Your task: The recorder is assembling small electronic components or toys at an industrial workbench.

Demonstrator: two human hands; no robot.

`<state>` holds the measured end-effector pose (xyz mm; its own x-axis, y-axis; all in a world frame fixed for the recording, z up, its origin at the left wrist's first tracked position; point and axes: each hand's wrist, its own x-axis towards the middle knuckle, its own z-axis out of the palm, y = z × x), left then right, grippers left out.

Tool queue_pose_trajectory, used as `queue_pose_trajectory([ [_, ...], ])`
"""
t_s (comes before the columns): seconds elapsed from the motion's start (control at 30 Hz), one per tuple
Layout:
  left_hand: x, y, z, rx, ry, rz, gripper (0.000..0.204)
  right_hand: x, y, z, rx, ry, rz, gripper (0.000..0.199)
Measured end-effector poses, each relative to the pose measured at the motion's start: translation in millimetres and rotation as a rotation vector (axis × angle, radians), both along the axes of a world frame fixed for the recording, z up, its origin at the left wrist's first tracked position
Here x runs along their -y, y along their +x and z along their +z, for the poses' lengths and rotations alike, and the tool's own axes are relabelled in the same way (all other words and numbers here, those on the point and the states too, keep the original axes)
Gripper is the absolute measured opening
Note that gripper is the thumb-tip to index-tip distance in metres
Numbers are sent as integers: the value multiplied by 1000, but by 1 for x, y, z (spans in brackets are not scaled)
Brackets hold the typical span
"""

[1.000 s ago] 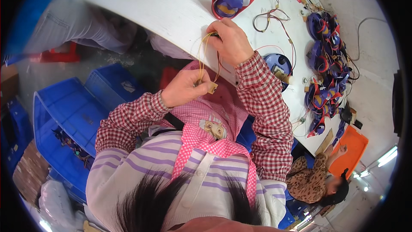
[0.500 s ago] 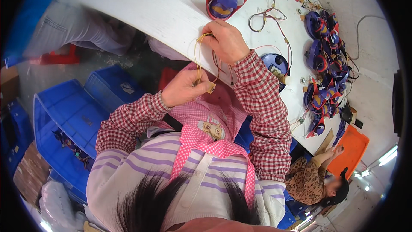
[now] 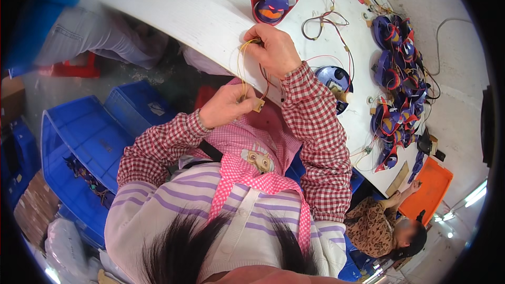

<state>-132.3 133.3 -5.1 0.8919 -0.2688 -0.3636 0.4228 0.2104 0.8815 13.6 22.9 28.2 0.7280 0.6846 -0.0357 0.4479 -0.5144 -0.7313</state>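
Observation:
My left hand (image 3: 227,107) pinches a small tan circuit board (image 3: 259,105) between thumb and fingers, just off the table's near edge. Thin yellow wires (image 3: 240,68) loop up from it to my right hand (image 3: 273,50), which is closed around their other end over the table. Whatever sits at that end is mostly hidden in my fingers. Darker red and black wires (image 3: 264,81) dangle below the right hand. Beyond it stands a purple toy head (image 3: 272,8) with silver horns and a red collar. Right of my right forearm lies an open round purple housing (image 3: 334,79).
On the white table (image 3: 184,0), a coiled dark cable (image 3: 315,27) lies beyond my right hand. Several purple-and-red toy heads (image 3: 400,73) crowd the far right, near an orange tray (image 3: 428,189) and another person (image 3: 376,226). Blue crates (image 3: 79,142) stand at my left.
My right hand has shifted slightly left, uncovering more of the round housing. The toy head beyond it now sits turned a little differently. Both hands keep their grip.

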Motion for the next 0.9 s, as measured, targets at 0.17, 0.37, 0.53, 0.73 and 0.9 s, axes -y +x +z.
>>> queue_pose_trajectory([
  [0.17,1,0,0,-7,6,8,10,-2,4,-5,41,-6,57,20],
  [0.37,3,-1,6,-20,-1,21,10,1,-3,-3,50,15,25,20],
  [0.53,7,-5,4,-62,-70,48,10,14,-26,7,522,217,-101,20],
  [0.73,13,-7,16,-163,-185,151,9,75,-96,27,133,211,-190,18],
  [0.9,21,-11,23,-183,-165,149,9,86,-135,14,55,275,-266,15],
])
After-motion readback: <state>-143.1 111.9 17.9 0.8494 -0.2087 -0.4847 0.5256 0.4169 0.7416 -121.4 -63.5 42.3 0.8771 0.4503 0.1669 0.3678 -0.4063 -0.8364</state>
